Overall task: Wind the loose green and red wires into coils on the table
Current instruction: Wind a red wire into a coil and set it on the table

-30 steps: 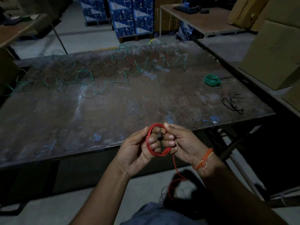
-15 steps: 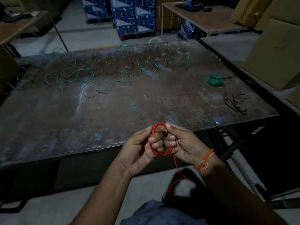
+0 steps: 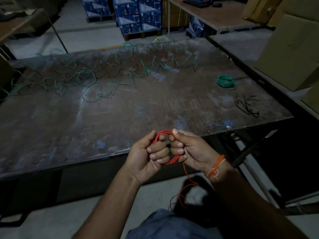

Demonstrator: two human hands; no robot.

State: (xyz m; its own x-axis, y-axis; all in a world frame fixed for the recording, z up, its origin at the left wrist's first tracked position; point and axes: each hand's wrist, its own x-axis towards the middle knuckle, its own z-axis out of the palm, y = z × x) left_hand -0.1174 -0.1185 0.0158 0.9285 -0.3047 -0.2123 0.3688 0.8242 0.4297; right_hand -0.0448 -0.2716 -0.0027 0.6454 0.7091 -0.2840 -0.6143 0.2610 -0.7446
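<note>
Both forearms are bare — no sleeves reach into view. The right wrist carries an orange thread band (image 3: pixel 216 166), several strands wound together with a paler strand among them, knotted so that short loose ends hang from it. The left hand (image 3: pixel 148 156) and the right hand (image 3: pixel 189 150) wear no gloves. At the bottom edge — blue-grey cloth (image 3: pixel 169 225), dull and creased.

Blue cartons (image 3: pixel 138 16) stacked beyond the table's (image 3: pixel 155 107) far edge, cardboard boxes (image 3: pixel 291 52) off its right side, black ties (image 3: pixel 247 106) on its right part.
</note>
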